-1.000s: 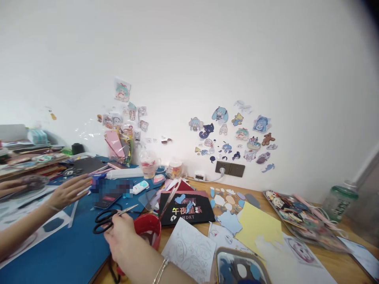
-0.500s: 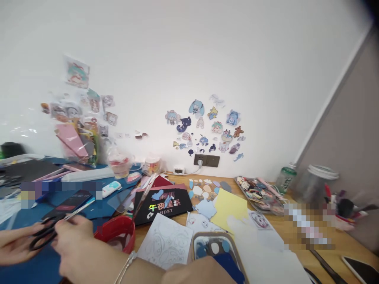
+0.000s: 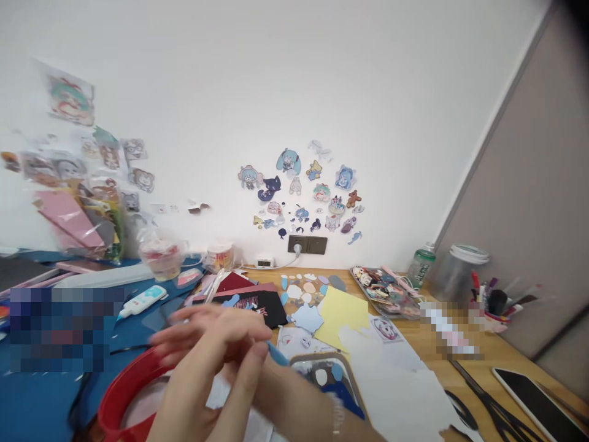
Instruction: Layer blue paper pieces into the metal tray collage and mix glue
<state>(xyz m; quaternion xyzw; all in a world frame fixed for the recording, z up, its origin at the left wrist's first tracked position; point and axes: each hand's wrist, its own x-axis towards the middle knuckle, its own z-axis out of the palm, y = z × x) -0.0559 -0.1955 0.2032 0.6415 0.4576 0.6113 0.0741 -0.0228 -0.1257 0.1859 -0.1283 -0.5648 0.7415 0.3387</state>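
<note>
the hands meet low over the desk, both blurred. the right hand point(image 3: 216, 328) lies uppermost, its fingers stretched out leftward and loosely spread, holding nothing that shows. the left hand point(image 3: 207, 399) rises beneath it, fingers close together, with a small blue piece point(image 3: 278, 355) at their tips; whether they pinch it i cannot tell. just left of the hands stands a red bowl point(image 3: 117, 396) on the blue mat point(image 3: 41, 405). behind them lie a tray of blue cut-outs point(image 3: 350, 376) and a yellow sheet point(image 3: 340, 313). black scissors point(image 3: 483, 405) lie well apart to the right.
</note>
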